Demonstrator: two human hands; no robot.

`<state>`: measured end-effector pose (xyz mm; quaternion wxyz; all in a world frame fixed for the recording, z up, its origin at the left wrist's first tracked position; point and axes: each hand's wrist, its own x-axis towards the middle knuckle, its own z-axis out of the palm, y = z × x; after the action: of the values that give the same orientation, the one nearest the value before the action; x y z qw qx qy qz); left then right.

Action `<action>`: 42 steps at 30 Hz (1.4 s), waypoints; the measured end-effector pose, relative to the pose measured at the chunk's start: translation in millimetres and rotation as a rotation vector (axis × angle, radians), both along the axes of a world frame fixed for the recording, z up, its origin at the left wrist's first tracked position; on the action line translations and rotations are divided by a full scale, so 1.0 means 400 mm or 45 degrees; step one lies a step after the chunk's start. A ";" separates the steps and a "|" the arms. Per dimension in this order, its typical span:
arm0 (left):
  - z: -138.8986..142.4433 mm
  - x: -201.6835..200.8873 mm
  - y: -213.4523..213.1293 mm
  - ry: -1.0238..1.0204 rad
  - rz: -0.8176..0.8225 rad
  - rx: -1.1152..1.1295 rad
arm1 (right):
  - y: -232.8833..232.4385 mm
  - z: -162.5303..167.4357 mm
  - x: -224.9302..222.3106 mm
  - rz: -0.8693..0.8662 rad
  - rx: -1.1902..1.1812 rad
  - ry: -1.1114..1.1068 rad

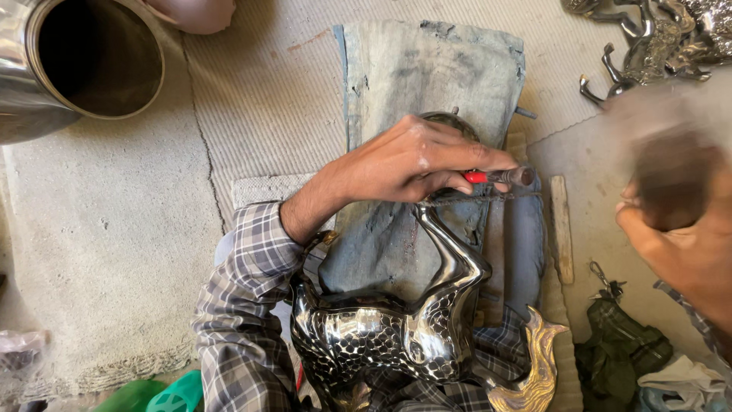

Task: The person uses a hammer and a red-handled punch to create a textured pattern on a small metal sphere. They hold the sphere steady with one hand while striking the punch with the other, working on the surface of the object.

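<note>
The deer lies in the lap, one leg on the pad. The left hand pinches a punch there. The right hand, blurred, is closed round a hammer; how much of the work is done can't be told.

You are looking straight down at a pale grey floor covered by a ribbed beige mat with a dark crack line running down it. Daylight falls evenly, with soft shadows. At the upper left lies a large shiny metal cylinder, its open mouth dark inside.
</note>
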<state>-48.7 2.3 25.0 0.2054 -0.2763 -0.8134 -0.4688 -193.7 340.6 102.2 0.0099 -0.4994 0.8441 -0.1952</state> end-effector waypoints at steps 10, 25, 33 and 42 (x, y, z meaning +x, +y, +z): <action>0.001 0.002 -0.003 0.069 -0.021 0.061 | -0.002 0.016 -0.012 0.086 0.076 0.400; -0.019 -0.009 0.000 0.058 -0.083 0.165 | 0.024 0.041 -0.040 -0.127 0.250 0.029; -0.026 -0.009 -0.007 0.069 -0.100 0.211 | 0.034 0.009 -0.096 -0.392 0.343 -0.265; -0.044 -0.019 0.005 0.167 -0.071 0.237 | 0.050 0.064 -0.118 0.423 0.369 0.439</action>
<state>-56.1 4.4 7.4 0.2699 -0.3087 -0.7431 -0.5289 -240.9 360.6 127.9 -0.0308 -0.6502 0.7589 0.0197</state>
